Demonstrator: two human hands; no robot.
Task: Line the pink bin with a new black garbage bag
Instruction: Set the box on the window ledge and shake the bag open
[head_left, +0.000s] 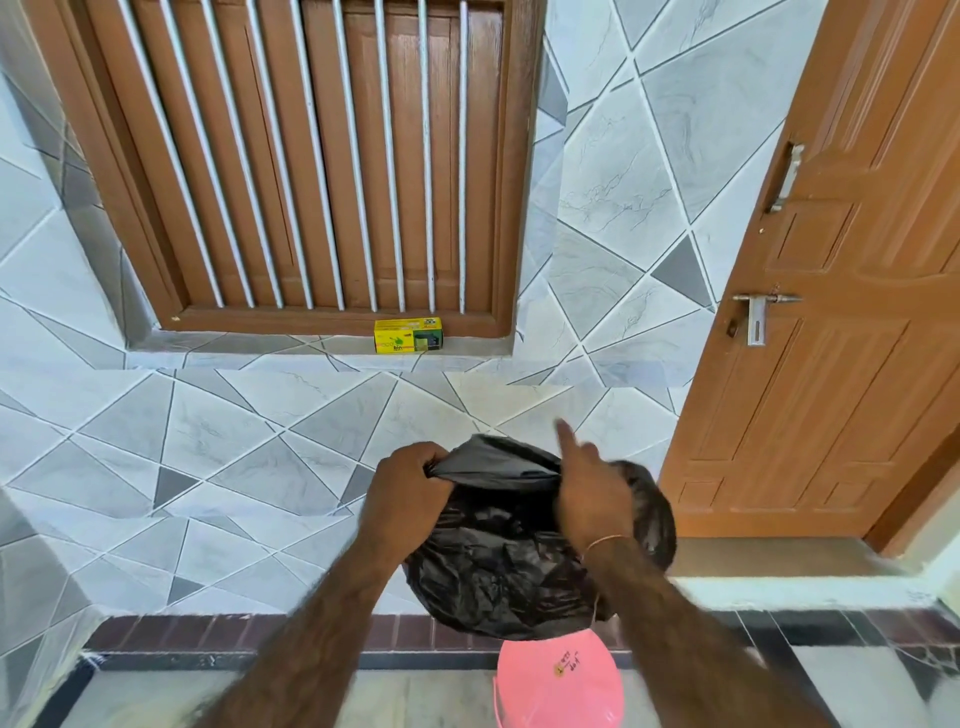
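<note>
hands (410, 483): 2; black bag (498, 561): 1; pink bin (558, 680): 1; box (408, 335): 1

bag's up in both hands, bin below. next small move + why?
Probably pull the hands apart to open the bag's mouth. Left hand and right hand pinch its bunched top edge close together, so the mouth looks closed. The bin sits below, apparently unlined; the bag hangs above it.

A single wide-angle view comes from the person's head, facing forward and tilted down toward a tiled wall (260, 441) that bends with lens distortion. A barred window (311, 156) fills the far upper left, a brown door (831, 338) the right edge. The forearms rise from the near bottom edge, close to the lens. No second view shares the scene.
</note>
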